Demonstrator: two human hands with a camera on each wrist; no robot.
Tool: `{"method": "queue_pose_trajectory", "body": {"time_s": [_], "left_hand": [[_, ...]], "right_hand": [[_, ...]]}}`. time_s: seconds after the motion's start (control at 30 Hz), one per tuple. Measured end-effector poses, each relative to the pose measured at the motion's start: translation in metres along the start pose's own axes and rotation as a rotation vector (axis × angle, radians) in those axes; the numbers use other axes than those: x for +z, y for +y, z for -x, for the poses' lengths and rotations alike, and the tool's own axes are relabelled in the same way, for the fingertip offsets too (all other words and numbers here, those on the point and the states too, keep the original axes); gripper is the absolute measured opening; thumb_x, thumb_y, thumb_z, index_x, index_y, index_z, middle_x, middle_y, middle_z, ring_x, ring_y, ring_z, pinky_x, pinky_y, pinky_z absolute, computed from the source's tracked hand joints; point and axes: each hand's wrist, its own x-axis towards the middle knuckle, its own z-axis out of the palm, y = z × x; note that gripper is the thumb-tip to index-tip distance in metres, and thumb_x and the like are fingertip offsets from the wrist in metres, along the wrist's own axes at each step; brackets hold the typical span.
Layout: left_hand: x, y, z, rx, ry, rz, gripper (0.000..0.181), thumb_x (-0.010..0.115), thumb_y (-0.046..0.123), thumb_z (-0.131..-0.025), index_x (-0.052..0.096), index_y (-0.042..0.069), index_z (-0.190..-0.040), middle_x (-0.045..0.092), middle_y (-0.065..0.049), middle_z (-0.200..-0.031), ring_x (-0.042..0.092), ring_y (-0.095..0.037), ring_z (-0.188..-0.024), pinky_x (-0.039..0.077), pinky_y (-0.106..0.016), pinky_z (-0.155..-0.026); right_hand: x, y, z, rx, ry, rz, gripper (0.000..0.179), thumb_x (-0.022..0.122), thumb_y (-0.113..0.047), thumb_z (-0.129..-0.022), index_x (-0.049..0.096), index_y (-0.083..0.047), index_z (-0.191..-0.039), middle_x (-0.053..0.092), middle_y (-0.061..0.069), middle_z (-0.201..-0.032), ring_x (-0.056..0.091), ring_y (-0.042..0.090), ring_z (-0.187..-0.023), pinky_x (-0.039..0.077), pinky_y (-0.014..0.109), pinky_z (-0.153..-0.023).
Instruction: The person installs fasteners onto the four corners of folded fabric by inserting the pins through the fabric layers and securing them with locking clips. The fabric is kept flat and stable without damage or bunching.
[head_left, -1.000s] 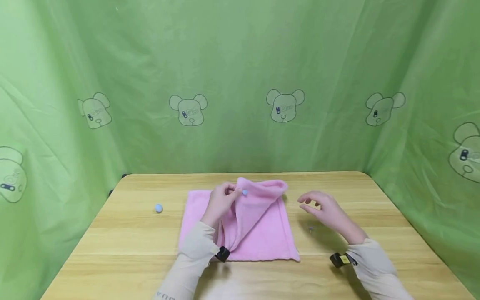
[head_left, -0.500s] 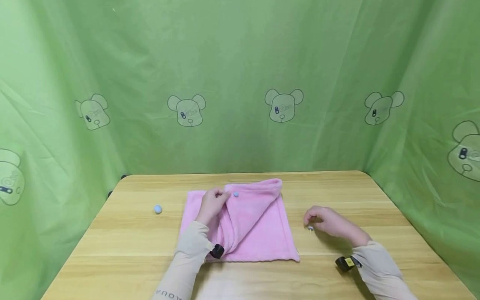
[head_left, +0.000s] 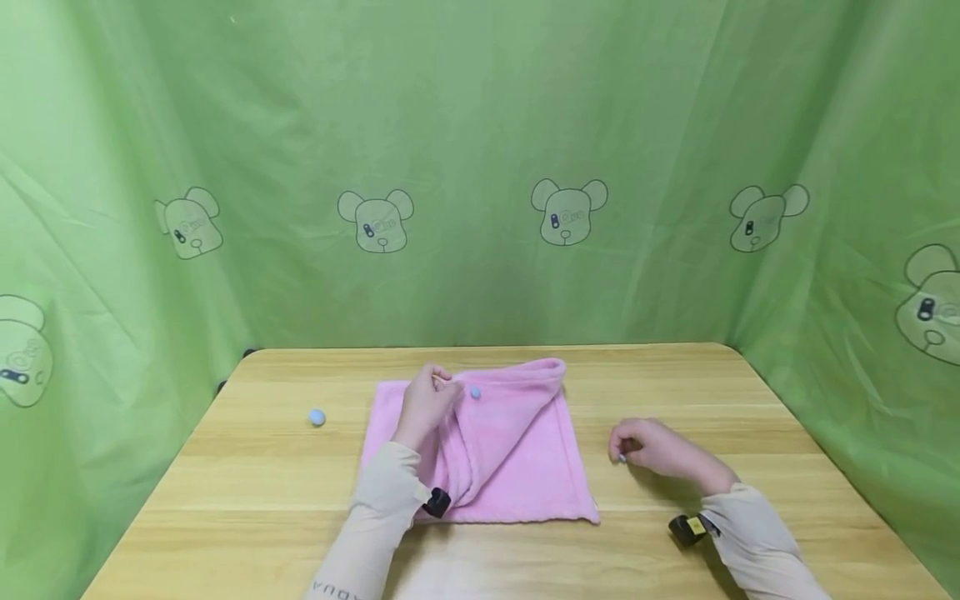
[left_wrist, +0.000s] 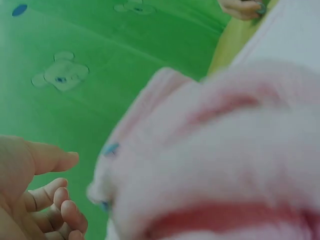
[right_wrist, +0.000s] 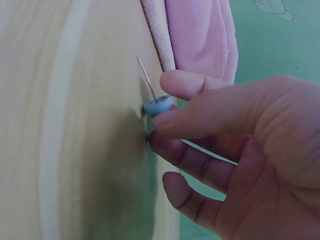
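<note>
A pink plush cloth (head_left: 540,483) lies on the wooden table, partly folded over itself. One small blue cap (head_left: 475,392) sits on the fold, and the left wrist view shows blue pieces on both faces of the cloth edge. My left hand (head_left: 426,408) is right beside that edge, its fingers loosely bent, with a gap between thumb and fingers and nothing held. To the right of the cloth, my right hand (head_left: 652,446) is low over the table. Thumb and forefinger pinch a blue-headed pin (right_wrist: 157,106), its thin metal shaft sticking out away from the palm.
Left of the cloth, a light blue round piece (head_left: 317,417) lies on the wooden table (head_left: 247,475). A green curtain (head_left: 480,283) printed with bear heads surrounds the table's back and sides. Each wrist wears a small black camera.
My right hand has come down to the table and taken hold of the blue-headed pin. My left hand has moved slightly left and let go of the cloth, whose fold has sunk lower.
</note>
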Motion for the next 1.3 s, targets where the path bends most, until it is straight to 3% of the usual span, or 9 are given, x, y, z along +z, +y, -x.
{"method": "queue_pose_trajectory", "body": {"time_s": [0.13, 0.27, 0.5, 0.67, 0.83, 1.07, 1.3], "left_hand": [[-0.001, 0.016, 0.007, 0.084, -0.016, -0.007, 0.025, 0.068, 0.016, -0.087, 0.057, 0.005, -0.106, 0.050, 0.001, -0.075, 0.047, -0.012, -0.064, 0.043, -0.024, -0.056], [0.001, 0.030, 0.016, 0.134, -0.076, -0.018, 0.023, 0.068, 0.016, -0.088, 0.059, 0.008, -0.107, 0.053, 0.000, -0.077, 0.048, -0.011, -0.065, 0.044, -0.023, -0.057], [0.010, 0.047, 0.033, 0.271, -0.268, -0.136, 0.019, 0.067, 0.020, -0.090, 0.063, 0.008, -0.105, 0.058, -0.003, -0.079, 0.052, -0.012, -0.073, 0.047, -0.022, -0.065], [0.022, 0.053, 0.046, 0.310, -0.396, -0.198, 0.015, 0.066, 0.019, -0.090, 0.065, 0.010, -0.101, 0.059, 0.001, -0.079, 0.053, -0.009, -0.072, 0.047, -0.022, -0.066], [0.042, 0.053, 0.059, 0.323, -0.512, -0.257, 0.011, 0.070, 0.017, -0.087, 0.065, 0.013, -0.097, 0.060, 0.005, -0.080, 0.052, -0.004, -0.072, 0.046, -0.019, -0.066], [0.068, 0.043, 0.076, 0.423, -0.680, -0.493, 0.009, 0.072, 0.020, -0.084, 0.067, 0.020, -0.091, 0.061, 0.013, -0.076, 0.052, 0.002, -0.068, 0.044, -0.014, -0.068], [0.090, 0.026, 0.086, 0.418, -0.737, -0.587, 0.015, 0.078, 0.022, -0.075, 0.067, 0.022, -0.085, 0.057, 0.016, -0.070, 0.050, 0.003, -0.065, 0.041, -0.012, -0.065]], "right_hand": [[0.000, -0.001, 0.001, 0.005, -0.010, 0.004, 0.023, 0.063, 0.013, -0.076, 0.064, -0.010, -0.080, 0.064, 0.000, -0.081, 0.052, 0.005, -0.077, 0.046, 0.021, -0.067], [0.000, -0.001, 0.001, 0.012, -0.025, -0.018, 0.020, 0.065, 0.011, -0.076, 0.064, -0.009, -0.080, 0.063, 0.000, -0.080, 0.051, 0.004, -0.076, 0.045, 0.021, -0.066], [0.000, -0.002, 0.002, 0.030, -0.043, -0.037, 0.019, 0.066, 0.010, -0.076, 0.064, -0.008, -0.080, 0.063, 0.001, -0.079, 0.050, 0.002, -0.074, 0.045, 0.020, -0.064], [0.000, 0.000, 0.001, 0.036, -0.051, -0.026, 0.016, 0.068, 0.006, -0.077, 0.064, -0.009, -0.080, 0.063, 0.000, -0.078, 0.049, 0.000, -0.074, 0.045, 0.019, -0.064], [-0.001, -0.002, 0.000, 0.042, -0.059, -0.033, 0.014, 0.069, 0.005, -0.078, 0.065, -0.009, -0.080, 0.062, -0.001, -0.078, 0.049, 0.000, -0.072, 0.045, 0.019, -0.063], [-0.002, -0.004, 0.001, 0.033, -0.053, -0.031, 0.012, 0.070, 0.002, -0.078, 0.065, -0.009, -0.080, 0.063, -0.002, -0.076, 0.049, 0.000, -0.072, 0.044, 0.019, -0.063], [-0.001, -0.004, 0.000, 0.032, -0.048, -0.024, 0.012, 0.070, 0.000, -0.080, 0.065, -0.010, -0.080, 0.062, -0.002, -0.076, 0.049, 0.000, -0.072, 0.043, 0.019, -0.063]]}}
